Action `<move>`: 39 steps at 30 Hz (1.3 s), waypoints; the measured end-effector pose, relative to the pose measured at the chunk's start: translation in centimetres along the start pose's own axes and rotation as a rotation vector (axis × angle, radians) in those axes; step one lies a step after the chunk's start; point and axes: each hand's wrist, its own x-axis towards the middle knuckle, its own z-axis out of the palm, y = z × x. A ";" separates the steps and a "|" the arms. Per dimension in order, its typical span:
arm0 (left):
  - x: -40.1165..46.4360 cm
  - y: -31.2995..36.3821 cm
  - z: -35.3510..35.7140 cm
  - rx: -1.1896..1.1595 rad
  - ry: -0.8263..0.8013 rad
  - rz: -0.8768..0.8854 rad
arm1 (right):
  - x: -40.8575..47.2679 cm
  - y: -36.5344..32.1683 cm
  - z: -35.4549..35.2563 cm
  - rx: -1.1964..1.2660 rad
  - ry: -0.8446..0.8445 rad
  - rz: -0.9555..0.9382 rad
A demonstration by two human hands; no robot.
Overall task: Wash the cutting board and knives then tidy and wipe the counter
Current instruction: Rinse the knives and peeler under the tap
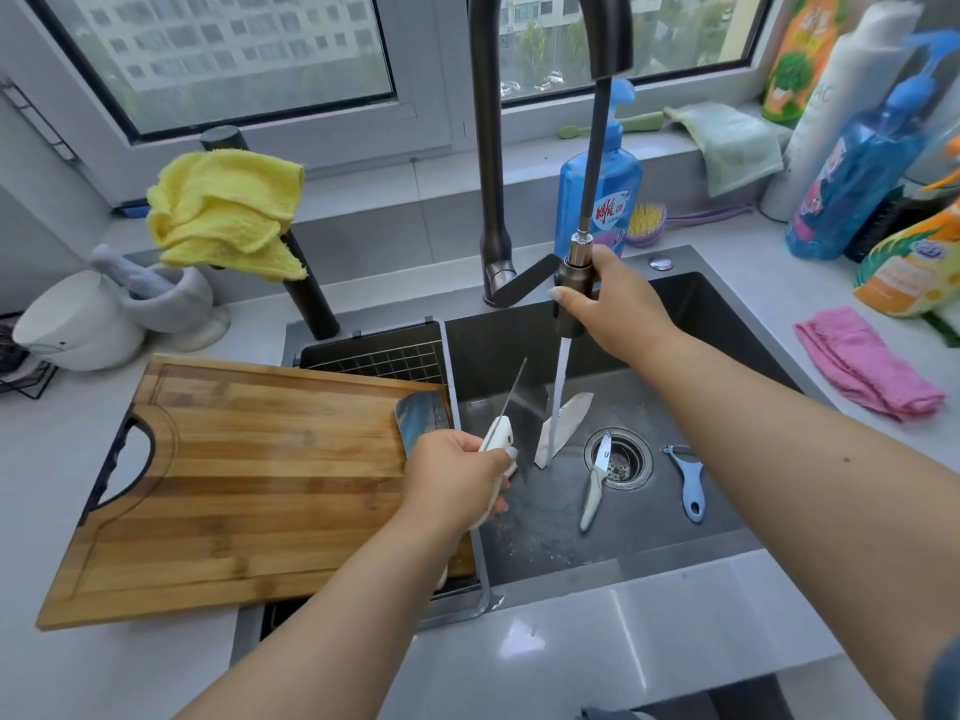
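Wooden cutting board point(249, 475) beside sink; knives point(595, 485) inside.

The left hand point(457, 475) hides most of the knife handle point(497, 436).

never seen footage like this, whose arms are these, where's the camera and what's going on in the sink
There is no machine: a person wears one camera on the head, looking down at their own arms. The right hand grips the pull-out faucet sprayer, which pours water. The left hand holds a white-handled knife near the stream. In the dark sink lie a second blade, a small knife across the drain and a blue peeler. A wooden cutting board rests on the counter at left, its right end over the sink.
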 end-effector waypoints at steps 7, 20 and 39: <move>-4.7 -2.8 -5.2 -0.323 0.181 0.065 | -0.1 0.2 0.0 0.017 -0.001 -0.015; 2.4 -8.5 -4.4 -0.213 0.269 -0.083 | 0.2 0.1 -0.1 0.006 -0.026 -0.004; 9.9 -1.1 5.4 0.517 0.219 0.386 | 0.9 2.4 -2.0 0.012 -0.076 -0.128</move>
